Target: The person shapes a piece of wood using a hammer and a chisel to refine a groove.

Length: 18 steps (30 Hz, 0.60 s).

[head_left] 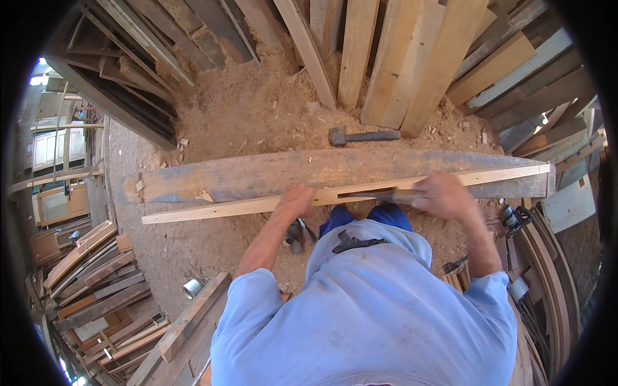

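Note:
A long, pale wooden strip [251, 206] lies slantwise across a wide, worn plank [270, 168], its left end sticking out past the plank's near edge. A dark slot is cut in the strip near its middle. My left hand [296, 198] is closed on the strip, just left of the slot. In my right hand [444, 195], smeared by motion, is a flat, grey, blade-like tool [398, 199], perhaps a chisel. Its blade points left along the slot, and its handle is hidden in my fist. Beyond the plank a dark-headed hammer [364, 136] lies on the ground.
Upright boards [393, 71] lean along the far side above heaped sawdust [257, 116]. Stacked timber [109, 296] stands at the left. A tin can [192, 287] sits near a beam [193, 316]. To the right, a power tool [515, 219] lies beside more boards.

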Each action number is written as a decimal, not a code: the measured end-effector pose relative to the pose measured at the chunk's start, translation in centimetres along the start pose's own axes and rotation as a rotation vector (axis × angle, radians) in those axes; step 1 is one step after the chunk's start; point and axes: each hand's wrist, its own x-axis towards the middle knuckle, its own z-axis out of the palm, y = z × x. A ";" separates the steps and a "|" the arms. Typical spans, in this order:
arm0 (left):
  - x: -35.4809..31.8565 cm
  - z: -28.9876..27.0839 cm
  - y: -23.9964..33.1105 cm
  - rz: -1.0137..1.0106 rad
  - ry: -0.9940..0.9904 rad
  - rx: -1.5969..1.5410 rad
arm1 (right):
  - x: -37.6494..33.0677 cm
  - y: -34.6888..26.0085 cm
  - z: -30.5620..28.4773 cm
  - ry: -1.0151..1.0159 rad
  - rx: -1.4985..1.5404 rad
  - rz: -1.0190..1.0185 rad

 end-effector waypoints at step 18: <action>-0.4 0.3 0.9 0.014 0.281 0.052 | -8.2 1.5 -5.0 0.215 0.366 0.233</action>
